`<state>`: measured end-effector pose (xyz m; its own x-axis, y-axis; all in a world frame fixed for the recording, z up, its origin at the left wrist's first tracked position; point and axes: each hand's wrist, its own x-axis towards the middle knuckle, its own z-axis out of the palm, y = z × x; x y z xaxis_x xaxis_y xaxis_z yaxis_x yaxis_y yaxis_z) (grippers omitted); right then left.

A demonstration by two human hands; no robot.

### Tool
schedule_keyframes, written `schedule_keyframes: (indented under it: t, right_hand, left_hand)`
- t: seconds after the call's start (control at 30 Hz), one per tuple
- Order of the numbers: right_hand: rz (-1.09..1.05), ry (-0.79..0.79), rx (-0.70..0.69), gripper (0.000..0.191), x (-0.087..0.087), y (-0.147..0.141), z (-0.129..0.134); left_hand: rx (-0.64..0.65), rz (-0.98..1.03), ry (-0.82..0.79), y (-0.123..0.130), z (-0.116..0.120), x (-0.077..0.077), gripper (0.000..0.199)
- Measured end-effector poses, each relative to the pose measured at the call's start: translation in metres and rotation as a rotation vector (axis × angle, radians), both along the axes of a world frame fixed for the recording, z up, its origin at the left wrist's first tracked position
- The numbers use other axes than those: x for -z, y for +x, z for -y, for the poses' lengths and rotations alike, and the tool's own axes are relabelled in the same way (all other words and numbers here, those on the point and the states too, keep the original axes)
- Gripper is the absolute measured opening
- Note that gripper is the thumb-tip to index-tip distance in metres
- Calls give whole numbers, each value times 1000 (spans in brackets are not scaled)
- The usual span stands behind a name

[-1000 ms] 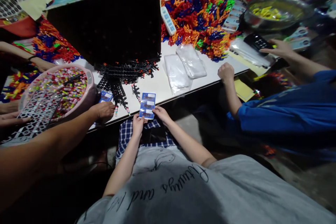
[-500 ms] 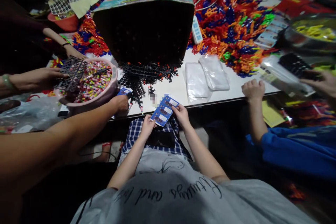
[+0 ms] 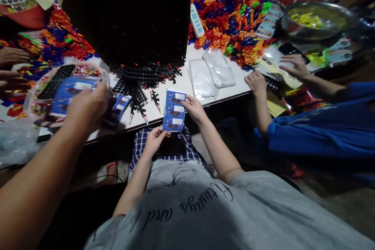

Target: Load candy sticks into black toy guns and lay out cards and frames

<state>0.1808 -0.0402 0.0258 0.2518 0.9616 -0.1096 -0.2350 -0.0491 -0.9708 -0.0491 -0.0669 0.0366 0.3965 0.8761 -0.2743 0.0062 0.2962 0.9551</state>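
Observation:
A blue printed card (image 3: 175,110) with white label panels is held upright over my lap, at the table's front edge. My left hand (image 3: 156,139) pinches its lower left corner. On its upper right edge, the fingers of my right hand (image 3: 193,108) are closed. Just beyond the card, several black toy guns (image 3: 139,103) with coloured tips lie on the white table (image 3: 175,74). More black plastic pieces (image 3: 146,72) spill from the mouth of a large dark box (image 3: 125,23). Clear plastic bags (image 3: 202,78) lie to the right of the card.
At left a co-worker's hand (image 3: 88,103) holds a similar card over a pink basin (image 3: 107,76) of small coloured pieces. More blue cards (image 3: 121,105) lie beside it. A power strip (image 3: 197,21) borders the colourful toy heap (image 3: 234,19). Another co-worker's hands (image 3: 258,82) are at right.
The card in my hands has turned more upright. At left, the co-worker's hand has lifted a blue card over the basin. The view has shifted to the right.

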Motion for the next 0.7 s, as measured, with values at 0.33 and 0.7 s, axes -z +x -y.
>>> schedule_keyframes:
  t: [0.33, 0.7]
  right_hand:
    - [908, 375, -120, 17, -23, -44, 56]
    - [1093, 425, -166, 19, -10, -51, 71]
  left_hand:
    - [-114, -59, 87, 8, 1, 5, 31]
    - [-2, -213, 284, 6, 10, 13, 23]
